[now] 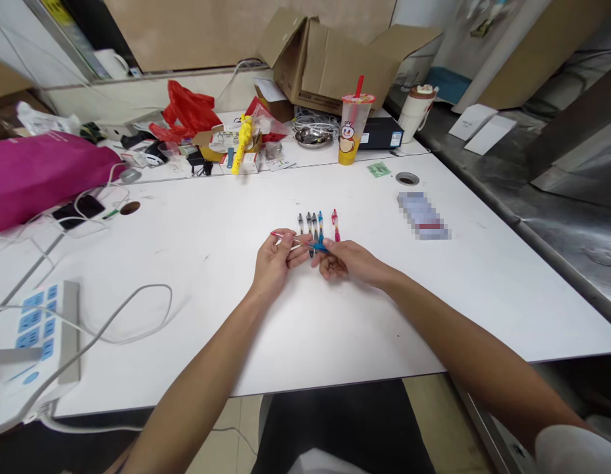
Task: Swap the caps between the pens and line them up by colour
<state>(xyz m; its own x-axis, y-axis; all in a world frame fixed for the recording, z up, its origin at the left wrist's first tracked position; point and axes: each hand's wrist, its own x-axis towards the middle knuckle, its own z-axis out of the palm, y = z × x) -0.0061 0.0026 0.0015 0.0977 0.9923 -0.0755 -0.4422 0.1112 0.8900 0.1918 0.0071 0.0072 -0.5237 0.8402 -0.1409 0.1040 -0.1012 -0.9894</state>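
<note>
In front of me, my left hand pinches a thin pen refill with a red end, its other fingers partly spread. The refill's far end reaches the blue pen barrel, which my right hand grips between thumb and finger. Whether the refill sits inside the barrel is too small to tell. Just beyond my hands, several dark pens lie side by side, along with a blue pen. A pink pen lies apart to their right. My fingers cover the near ends of some pens.
A cup with a red straw stands at the back, before an open cardboard box. A phone-like pixelated item lies right. At left are a power strip, its cables and a magenta bag. Clutter surrounds a yellow toy stick.
</note>
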